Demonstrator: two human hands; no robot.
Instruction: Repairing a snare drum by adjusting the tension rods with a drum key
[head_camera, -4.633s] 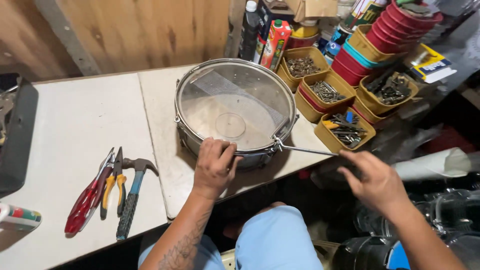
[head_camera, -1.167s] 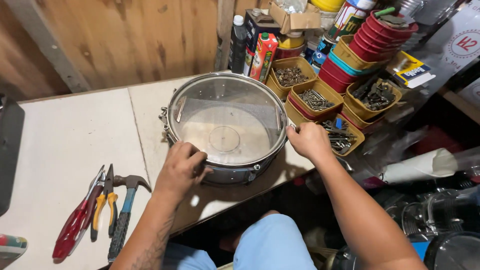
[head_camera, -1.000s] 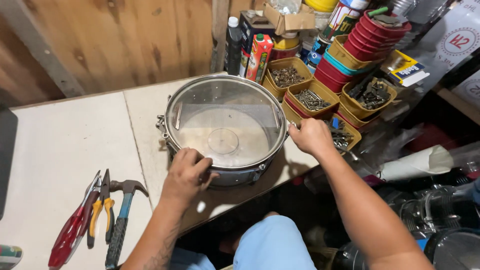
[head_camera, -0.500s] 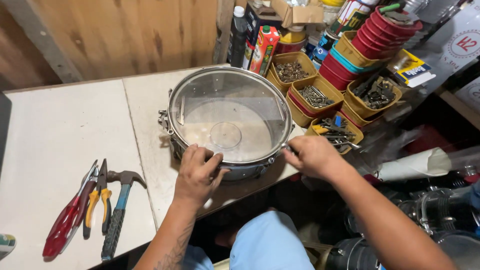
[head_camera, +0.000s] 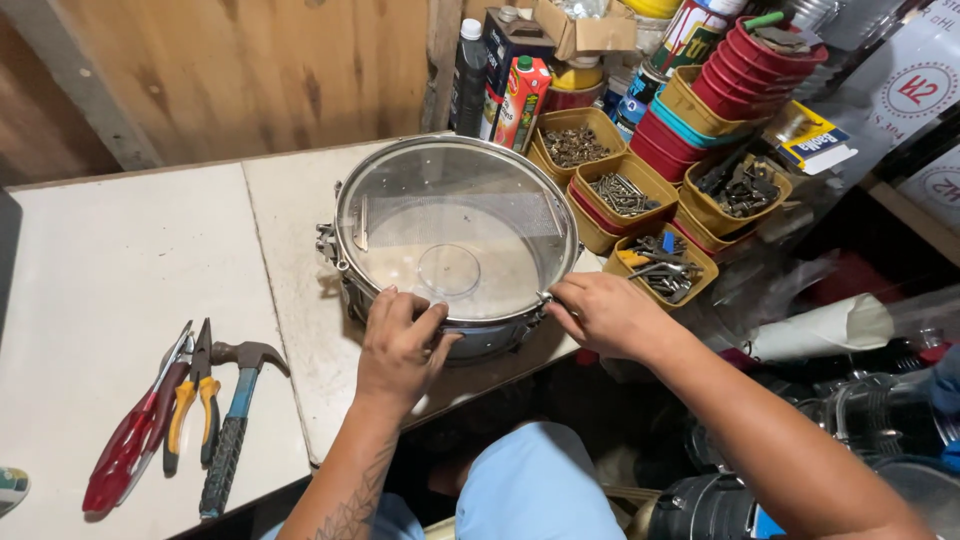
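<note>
Item: snare drum (head_camera: 455, 255), metal shell, clear head, lying flat near the front edge of the white bench (head_camera: 120, 260).
Left hand (head_camera: 398, 345): fingers curled over the near rim and shell of the drum, clenched on it as if to steady it.
Right hand (head_camera: 605, 315): at the drum's right near side, fingertips pinched at a tension lug on the hoop; whether a small key sits in the grip cannot be told.
Progress: head and hoop are seated on the shell and rods stand around the rim, so assembly looks largely done; judged from this, work at the lugs is in hand, and how many are left cannot be told.
Hand tools: red-handled cutters (head_camera: 135, 440), yellow-handled pliers (head_camera: 190, 410) and hammer (head_camera: 235, 415), lying side by side well left of the drum, untouched.
Storage: yellow bins of screws and bolts (head_camera: 625, 195) just right of the drum; stacked red tubs (head_camera: 745, 70) behind them.
</note>
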